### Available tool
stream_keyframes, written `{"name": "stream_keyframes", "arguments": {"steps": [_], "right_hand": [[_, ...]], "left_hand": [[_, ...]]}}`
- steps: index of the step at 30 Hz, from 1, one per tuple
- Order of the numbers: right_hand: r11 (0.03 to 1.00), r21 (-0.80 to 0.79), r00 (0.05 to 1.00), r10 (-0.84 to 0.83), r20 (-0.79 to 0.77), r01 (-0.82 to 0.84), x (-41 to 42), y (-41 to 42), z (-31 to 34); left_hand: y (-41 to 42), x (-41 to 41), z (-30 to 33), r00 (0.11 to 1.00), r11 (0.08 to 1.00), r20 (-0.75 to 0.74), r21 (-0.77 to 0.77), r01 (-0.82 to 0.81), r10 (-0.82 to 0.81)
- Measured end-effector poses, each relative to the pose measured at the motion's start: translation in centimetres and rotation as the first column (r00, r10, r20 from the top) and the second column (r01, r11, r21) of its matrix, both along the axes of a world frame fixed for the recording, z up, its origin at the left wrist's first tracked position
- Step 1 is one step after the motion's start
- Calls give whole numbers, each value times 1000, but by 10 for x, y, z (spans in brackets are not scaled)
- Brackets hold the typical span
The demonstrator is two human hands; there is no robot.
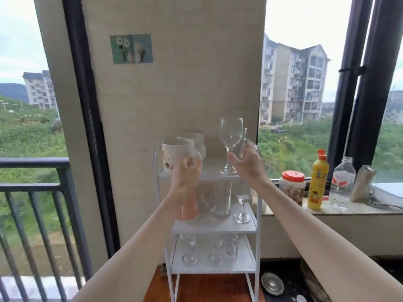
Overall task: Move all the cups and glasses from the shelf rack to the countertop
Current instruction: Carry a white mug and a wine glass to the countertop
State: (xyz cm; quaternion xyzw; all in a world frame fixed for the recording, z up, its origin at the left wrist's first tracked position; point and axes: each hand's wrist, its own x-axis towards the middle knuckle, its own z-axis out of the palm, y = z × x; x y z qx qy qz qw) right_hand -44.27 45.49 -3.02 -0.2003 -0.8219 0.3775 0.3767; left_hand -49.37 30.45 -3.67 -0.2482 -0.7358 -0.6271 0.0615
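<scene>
A white three-tier shelf rack (pixel 218 227) stands against the wall. On its top shelf are a patterned white mug (pixel 174 153), a second white mug (pixel 196 140) behind it, and a tall wine glass (pixel 231 136). My left hand (pixel 187 173) has its fingers curled through the front mug's handle. My right hand (pixel 246 162) is spread beside the wine glass stem, thumb tip at the stem. The middle shelf holds a pink cup (pixel 188 212), a tall clear glass (pixel 221 201) and a small stemmed glass (pixel 242 205). Several clear glasses (pixel 192 251) fill the bottom shelf.
The stone countertop ledge (pixel 283 211) runs right of the rack, carrying a red-lidded jar (pixel 292 188), a yellow bottle (pixel 317 182), a clear water bottle (pixel 342 184) and a foil pouch (pixel 363 184). A dark railing (pixel 32 186) is at left. A metal lid (pixel 272 284) lies on the floor.
</scene>
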Motion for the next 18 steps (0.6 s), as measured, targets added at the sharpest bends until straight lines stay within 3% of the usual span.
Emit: {"name": "stream_keyframes", "arguments": {"steps": [4, 7, 10, 18], "right_hand": [[993, -102, 996, 46, -72, -53, -23, 8, 10], [968, -237, 986, 52, -159, -89, -36, 11, 17], [949, -298, 977, 39, -211, -102, -48, 15, 19], [946, -282, 970, 101, -219, -162, -56, 14, 17]], "left_hand": [[8, -16, 6, 999, 999, -19, 27, -28, 28], [11, -27, 16, 990, 995, 139, 94, -32, 18], [12, -33, 17, 984, 998, 178, 58, 1, -11], [0, -35, 15, 973, 990, 230, 140, -26, -7]]}}
